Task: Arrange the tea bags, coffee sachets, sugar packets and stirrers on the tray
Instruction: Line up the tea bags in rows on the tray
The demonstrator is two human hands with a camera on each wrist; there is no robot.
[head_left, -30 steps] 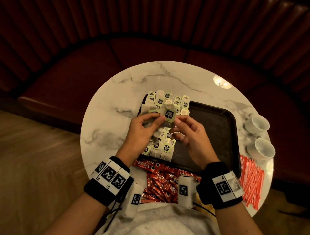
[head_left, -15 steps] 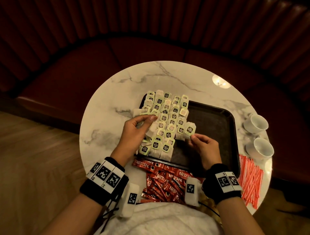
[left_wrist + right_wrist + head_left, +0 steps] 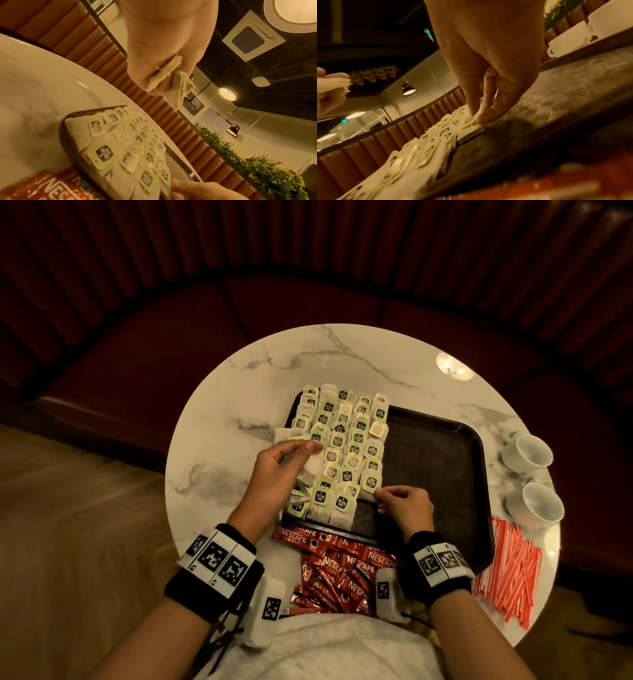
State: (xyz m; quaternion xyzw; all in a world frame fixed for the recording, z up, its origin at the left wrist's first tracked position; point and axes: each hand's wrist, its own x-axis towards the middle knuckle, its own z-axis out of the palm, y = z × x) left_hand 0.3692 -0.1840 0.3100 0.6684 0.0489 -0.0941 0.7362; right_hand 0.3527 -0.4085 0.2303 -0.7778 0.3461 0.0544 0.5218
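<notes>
At frame centre, the right hand [image 3: 404, 503] pinches a tea bag [image 3: 371, 484] onto the tray [image 3: 438, 453] to extend the rows, while the left hand [image 3: 277, 470] clutches spare bags [image 3: 171, 79] as ready stock.

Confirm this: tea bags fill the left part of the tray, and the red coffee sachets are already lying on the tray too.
Not quite. The tea bags do fill the left part of the tray, but the head view shows the red coffee sachets still lying on the marble table, in front of the tray's near edge.
</notes>
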